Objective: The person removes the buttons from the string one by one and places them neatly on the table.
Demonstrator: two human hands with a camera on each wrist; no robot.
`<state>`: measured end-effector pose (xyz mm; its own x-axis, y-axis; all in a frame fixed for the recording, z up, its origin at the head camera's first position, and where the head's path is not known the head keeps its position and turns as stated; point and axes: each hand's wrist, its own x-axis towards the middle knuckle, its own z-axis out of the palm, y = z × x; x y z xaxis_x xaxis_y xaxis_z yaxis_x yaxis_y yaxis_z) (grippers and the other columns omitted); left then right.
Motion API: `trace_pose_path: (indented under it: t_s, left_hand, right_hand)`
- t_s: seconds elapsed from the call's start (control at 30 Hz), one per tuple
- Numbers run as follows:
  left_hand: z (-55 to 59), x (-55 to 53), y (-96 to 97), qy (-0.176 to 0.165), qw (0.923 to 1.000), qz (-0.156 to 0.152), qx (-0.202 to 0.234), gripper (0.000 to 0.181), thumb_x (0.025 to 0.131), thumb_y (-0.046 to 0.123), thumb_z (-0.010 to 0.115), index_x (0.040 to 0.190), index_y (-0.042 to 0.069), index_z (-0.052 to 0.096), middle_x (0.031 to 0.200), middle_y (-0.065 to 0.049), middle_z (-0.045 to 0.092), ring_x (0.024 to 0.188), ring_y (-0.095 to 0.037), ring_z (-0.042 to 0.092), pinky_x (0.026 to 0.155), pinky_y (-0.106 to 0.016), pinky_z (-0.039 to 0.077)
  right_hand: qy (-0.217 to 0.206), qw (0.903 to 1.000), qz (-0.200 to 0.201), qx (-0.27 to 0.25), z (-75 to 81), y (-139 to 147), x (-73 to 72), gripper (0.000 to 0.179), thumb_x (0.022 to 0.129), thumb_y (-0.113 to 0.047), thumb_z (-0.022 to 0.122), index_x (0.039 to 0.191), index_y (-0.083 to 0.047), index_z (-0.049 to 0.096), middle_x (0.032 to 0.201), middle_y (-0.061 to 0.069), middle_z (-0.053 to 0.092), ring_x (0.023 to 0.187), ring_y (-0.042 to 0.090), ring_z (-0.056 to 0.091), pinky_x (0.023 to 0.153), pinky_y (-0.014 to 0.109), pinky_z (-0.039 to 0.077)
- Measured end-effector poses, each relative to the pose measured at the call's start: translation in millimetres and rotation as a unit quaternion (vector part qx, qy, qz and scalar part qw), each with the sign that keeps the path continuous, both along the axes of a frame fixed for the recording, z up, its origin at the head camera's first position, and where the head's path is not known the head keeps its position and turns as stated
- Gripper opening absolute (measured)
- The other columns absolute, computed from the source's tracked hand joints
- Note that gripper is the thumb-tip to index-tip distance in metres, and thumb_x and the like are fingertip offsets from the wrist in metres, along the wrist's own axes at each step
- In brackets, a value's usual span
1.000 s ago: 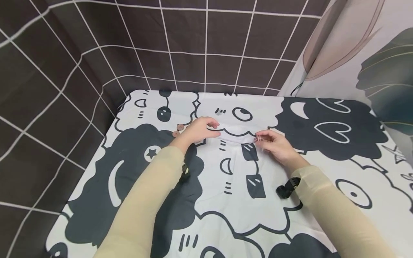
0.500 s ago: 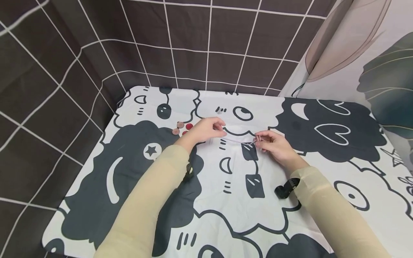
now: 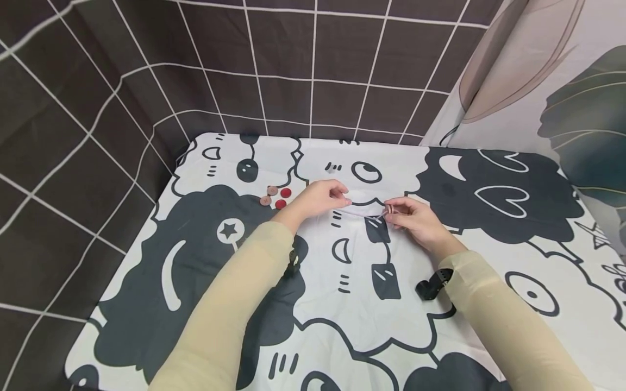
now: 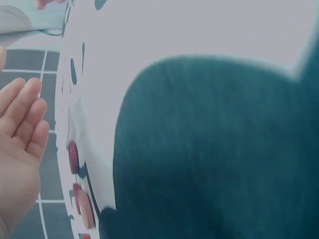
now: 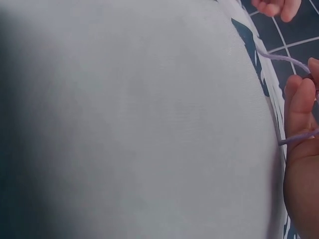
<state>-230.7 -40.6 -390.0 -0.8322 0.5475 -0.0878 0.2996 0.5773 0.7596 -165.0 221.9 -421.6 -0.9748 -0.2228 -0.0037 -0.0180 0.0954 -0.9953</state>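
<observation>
Over the white part of the printed cloth, my right hand [image 3: 417,218] pinches a small reddish button [image 3: 389,209] on a thin pale purple cord [image 5: 281,58]. Fingers hide most of the button. One length of the cord [image 3: 359,215] stretches from it toward my left hand; another piece hangs by the right palm in the right wrist view. Just left of it, my left hand [image 3: 324,196] hovers with thumb and fingers apart and loosely bent. Its palm [image 4: 17,169] shows nothing held. Red buttons [image 3: 286,193] and pinkish-brown buttons [image 3: 272,190] lie beyond the left wrist.
A black-and-white cartoon cloth [image 3: 342,304] covers the work surface. Dark grid-patterned fabric [image 3: 274,49] rises behind and at the left. A leaf-print curtain [image 3: 528,81] hangs at the back right.
My left hand has drifted right, toward the right hand, bringing the red buttons into view behind it. The right hand keeps its pinch in nearly the same place.
</observation>
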Motion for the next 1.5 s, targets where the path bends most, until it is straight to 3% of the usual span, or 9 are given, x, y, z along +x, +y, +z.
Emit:
trace_pose_path:
  t_s: [0.27, 0.47, 0.73, 1.07, 1.5]
  left_hand:
    - [0.2, 3.1, 12.5, 0.003, 0.9998, -0.021, 0.005, 0.037, 0.088, 0.028, 0.065, 0.118, 0.007, 0.061, 0.104, -0.001, 0.064, 0.098, -0.013, 0.057, 0.088, -0.023, 0.042]
    - [-1.6, 5.3, 15.7, -0.003, 0.9995, -0.03, -0.005, 0.036, 0.089, 0.03, 0.064, 0.118, 0.009, 0.061, 0.106, 0.001, 0.064, 0.099, -0.011, 0.057, 0.088, -0.022, 0.042]
    - [-2.1, 14.4, 26.7, 0.001, 0.9998, -0.015, 0.009, 0.037, 0.09, 0.03, 0.063, 0.12, 0.011, 0.061, 0.107, 0.001, 0.064, 0.101, -0.011, 0.056, 0.087, -0.022, 0.042]
    - [-9.9, 15.9, 36.4, -0.005, 0.9989, 0.006, 0.047, 0.035, 0.087, 0.03, 0.066, 0.117, 0.011, 0.063, 0.1, 0.004, 0.064, 0.095, -0.008, 0.057, 0.082, -0.02, 0.043]
    - [-8.8, 20.6, 52.0, -0.011, 0.9984, -0.021, 0.051, 0.037, 0.088, 0.03, 0.065, 0.118, 0.01, 0.062, 0.103, 0.002, 0.066, 0.098, -0.007, 0.058, 0.087, -0.017, 0.04]
  right_hand:
    - [0.002, 0.9998, -0.007, -0.016, 0.8, 1, 0.8, 0.041, 0.08, 0.008, 0.067, 0.116, 0.015, 0.048, 0.088, -0.001, 0.066, 0.072, 0.008, 0.06, 0.059, 0.02, 0.049]
    - [-0.005, 0.9999, -0.006, -0.009, 1.6, 1, -0.6, 0.028, 0.08, 0.008, 0.066, 0.104, 0.002, 0.054, 0.087, -0.003, 0.065, 0.073, 0.007, 0.06, 0.059, 0.02, 0.049]
    - [-0.001, 1.0, 0.0, -0.004, -1.5, 1, 0.8, 0.025, 0.081, 0.007, 0.066, 0.102, -0.001, 0.056, 0.088, -0.003, 0.064, 0.073, 0.007, 0.059, 0.06, 0.02, 0.05]
    - [0.012, 0.9998, -0.011, 0.012, 4.6, 2, 0.3, 0.041, 0.081, 0.006, 0.067, 0.117, 0.013, 0.047, 0.091, 0.0, 0.065, 0.072, 0.008, 0.059, 0.058, 0.022, 0.05]
    - [0.0, 0.9995, -0.001, 0.033, 3.5, -1, 1.4, 0.037, 0.081, 0.004, 0.068, 0.114, 0.009, 0.051, 0.091, -0.003, 0.061, 0.072, 0.008, 0.056, 0.06, 0.021, 0.048]
